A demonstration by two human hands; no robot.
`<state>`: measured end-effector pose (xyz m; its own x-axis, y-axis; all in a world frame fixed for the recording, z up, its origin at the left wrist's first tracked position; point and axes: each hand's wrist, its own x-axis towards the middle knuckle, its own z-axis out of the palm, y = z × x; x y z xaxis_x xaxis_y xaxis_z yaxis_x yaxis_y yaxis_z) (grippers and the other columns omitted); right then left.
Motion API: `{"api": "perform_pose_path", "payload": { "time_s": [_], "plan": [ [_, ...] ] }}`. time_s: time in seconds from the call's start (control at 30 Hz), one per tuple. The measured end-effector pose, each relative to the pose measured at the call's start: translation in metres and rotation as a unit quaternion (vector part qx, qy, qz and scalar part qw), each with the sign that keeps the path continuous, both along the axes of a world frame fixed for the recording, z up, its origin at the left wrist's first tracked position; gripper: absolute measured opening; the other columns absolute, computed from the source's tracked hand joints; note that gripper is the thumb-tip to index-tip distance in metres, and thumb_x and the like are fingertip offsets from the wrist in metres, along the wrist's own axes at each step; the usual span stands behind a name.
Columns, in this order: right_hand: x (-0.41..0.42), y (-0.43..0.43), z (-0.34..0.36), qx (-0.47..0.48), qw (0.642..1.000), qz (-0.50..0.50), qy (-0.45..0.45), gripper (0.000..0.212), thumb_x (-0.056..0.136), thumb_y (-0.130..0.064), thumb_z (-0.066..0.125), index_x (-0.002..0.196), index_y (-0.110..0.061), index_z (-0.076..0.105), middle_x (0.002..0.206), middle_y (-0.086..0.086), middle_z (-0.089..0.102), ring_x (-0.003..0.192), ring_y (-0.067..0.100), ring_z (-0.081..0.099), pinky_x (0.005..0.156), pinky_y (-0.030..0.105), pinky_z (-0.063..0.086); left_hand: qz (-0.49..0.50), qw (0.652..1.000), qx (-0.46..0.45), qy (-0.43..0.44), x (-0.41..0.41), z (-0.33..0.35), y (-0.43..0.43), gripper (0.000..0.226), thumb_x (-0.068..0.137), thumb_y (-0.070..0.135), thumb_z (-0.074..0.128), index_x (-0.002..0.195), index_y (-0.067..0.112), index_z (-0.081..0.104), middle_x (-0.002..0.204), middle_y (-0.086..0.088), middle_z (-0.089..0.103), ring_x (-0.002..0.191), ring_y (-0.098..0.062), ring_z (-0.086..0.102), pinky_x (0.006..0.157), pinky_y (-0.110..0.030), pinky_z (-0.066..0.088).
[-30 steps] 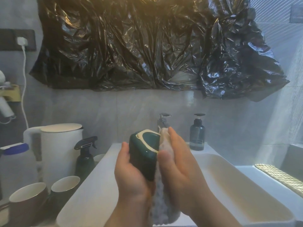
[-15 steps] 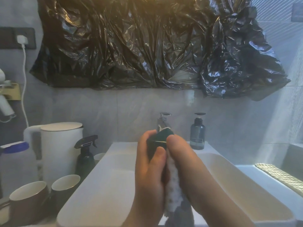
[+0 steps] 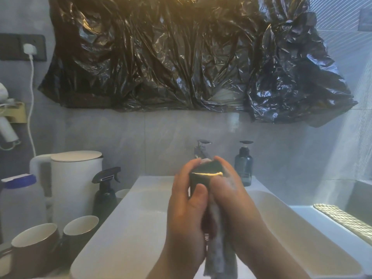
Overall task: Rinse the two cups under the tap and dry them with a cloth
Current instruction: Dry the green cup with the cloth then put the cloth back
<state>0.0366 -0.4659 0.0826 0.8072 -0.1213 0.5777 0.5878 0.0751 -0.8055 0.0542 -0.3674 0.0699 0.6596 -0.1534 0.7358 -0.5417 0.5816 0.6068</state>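
**DRYING STAGE: CUP HELD OVER SINK, CLOTH APPLIED**

Head view.

1. The cup (image 3: 198,180) is dark green with a pale rim. It is held above the sink (image 3: 120,228), in front of the tap (image 3: 202,148). No water is seen running. Holding it over the basin lets any drips fall into the sink.

2. The left hand (image 3: 187,216) is closed around the cup, with the thumb across the near wall and the fingers curled over the far side. Judged purpose: to fix the cup so that it does not turn under pressure.

3. The right hand (image 3: 231,198) is closed on the cloth (image 3: 219,256) and presses it against the right side of the cup. The loose end of the cloth hangs down between the wrists.

4. The cup is tipped, with its rim edge-on to the camera. Its interior is not visible.

5. A brown cup (image 3: 34,244) and a dark cup (image 3: 80,228) stand upright, touching, on the counter left of the sink. Which of them belongs to the task cannot be told.

Judged stage: drying of one cup.
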Motion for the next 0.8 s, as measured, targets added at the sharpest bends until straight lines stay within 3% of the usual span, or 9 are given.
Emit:
{"api": "perform_pose_path", "payload": {
  "time_s": [0.1, 0.17, 0.23, 0.33, 0.4, 0.47, 0.53, 0.67, 0.8],
  "plan": [
    [0.002, -0.001, 0.002, 0.151, 0.984, 0.082, 0.042, 0.062, 0.071, -0.042, 0.077, 0.123, -0.014, 0.059, 0.099, 0.009, 0.074, 0.082, 0.021, 0.073, 0.061, 0.027, 0.058, 0.065, 0.992, 0.074, -0.078, 0.003, -0.006, 0.0, 0.043, 0.084, 0.048, 0.053, 0.126, 0.04, 0.061, 0.136, -0.008, 0.06, 0.125, -0.035, 0.059, 0.103, -0.062, 0.045],
    [0.004, 0.0, -0.002, 0.182, 0.973, 0.118, 0.074, 0.052, 0.09, -0.043, 0.057, 0.13, -0.01, 0.055, 0.113, 0.02, 0.066, 0.092, 0.029, 0.068, 0.066, 0.032, 0.058, 0.086, 0.989, 0.081, -0.094, 0.005, -0.008, 0.001, 0.041, 0.087, 0.048, 0.05, 0.126, 0.039, 0.06, 0.136, -0.007, 0.06, 0.125, -0.036, 0.058, 0.102, -0.063, 0.045],
    [0.007, 0.001, -0.001, 0.176, 0.976, 0.107, 0.062, 0.045, 0.089, -0.037, 0.056, 0.125, -0.01, 0.057, 0.107, 0.017, 0.07, 0.091, 0.026, 0.07, 0.066, 0.031, 0.058, 0.082, 0.99, 0.07, -0.089, 0.007, -0.008, 0.002, 0.041, 0.088, 0.047, 0.05, 0.125, 0.036, 0.062, 0.135, -0.011, 0.061, 0.125, -0.037, 0.058, 0.104, -0.062, 0.044],
    [0.003, 0.005, 0.001, 0.079, 0.997, 0.02, 0.001, 0.053, 0.064, -0.019, 0.071, 0.115, -0.02, 0.057, 0.083, -0.002, 0.077, 0.076, 0.011, 0.074, 0.062, 0.021, 0.056, 0.044, 0.999, 0.007, -0.004, 0.005, -0.003, 0.002, 0.04, 0.081, 0.046, 0.054, 0.114, 0.031, 0.071, 0.125, -0.016, 0.068, 0.116, -0.031, 0.066, 0.097, -0.045, 0.052],
    [-0.001, 0.009, -0.002, -0.044, 0.999, -0.023, -0.02, 0.07, 0.06, -0.03, 0.065, 0.128, -0.026, 0.05, 0.098, -0.002, 0.074, 0.089, 0.013, 0.071, 0.076, 0.03, 0.056, -0.015, 0.994, -0.045, 0.096, 0.004, 0.004, 0.002, 0.033, 0.08, 0.042, 0.057, 0.104, 0.028, 0.075, 0.115, -0.017, 0.073, 0.105, -0.029, 0.07, 0.09, -0.039, 0.055],
    [-0.003, 0.01, -0.008, -0.147, 0.987, -0.058, -0.023, 0.088, 0.061, -0.036, 0.063, 0.144, -0.026, 0.038, 0.125, 0.001, 0.064, 0.114, 0.015, 0.063, 0.097, 0.046, 0.052, -0.052, 0.978, -0.069, 0.19, 0.005, 0.011, 0.004, 0.032, 0.084, 0.039, 0.054, 0.098, 0.023, 0.077, 0.107, -0.018, 0.075, 0.102, -0.035, 0.07, 0.094, -0.046, 0.052],
    [-0.003, 0.008, -0.011, -0.203, 0.974, -0.099, -0.028, 0.098, 0.061, -0.04, 0.064, 0.152, -0.034, 0.027, 0.143, -0.007, 0.051, 0.133, 0.009, 0.05, 0.111, 0.048, 0.042, -0.08, 0.958, -0.057, 0.269, 0.007, 0.014, 0.006, 0.039, 0.092, 0.04, 0.052, 0.105, 0.014, 0.077, 0.108, -0.021, 0.075, 0.108, -0.041, 0.069, 0.1, -0.049, 0.05],
    [-0.012, -0.001, -0.013, -0.276, 0.945, -0.156, -0.076, 0.082, 0.066, -0.046, 0.061, 0.144, -0.047, 0.036, 0.145, -0.021, 0.046, 0.138, 0.003, 0.043, 0.113, 0.041, 0.039, -0.19, 0.912, 0.004, 0.363, 0.006, 0.016, 0.009, 0.055, 0.099, 0.044, 0.042, 0.11, 0.003, 0.077, 0.108, -0.024, 0.075, 0.096, -0.036, 0.074, 0.084, -0.04, 0.057],
    [0.01, -0.004, -0.001, -0.214, 0.963, -0.126, -0.109, 0.049, 0.096, -0.033, 0.047, 0.145, -0.027, 0.047, 0.149, -0.008, 0.05, 0.126, 0.006, 0.053, 0.095, 0.011, 0.047, -0.205, 0.896, -0.015, 0.395, 0.01, 0.016, 0.009, 0.058, 0.094, 0.044, 0.048, 0.128, -0.001, 0.065, 0.127, -0.023, 0.065, 0.114, -0.038, 0.065, 0.11, -0.047, 0.04]
  ]
}}
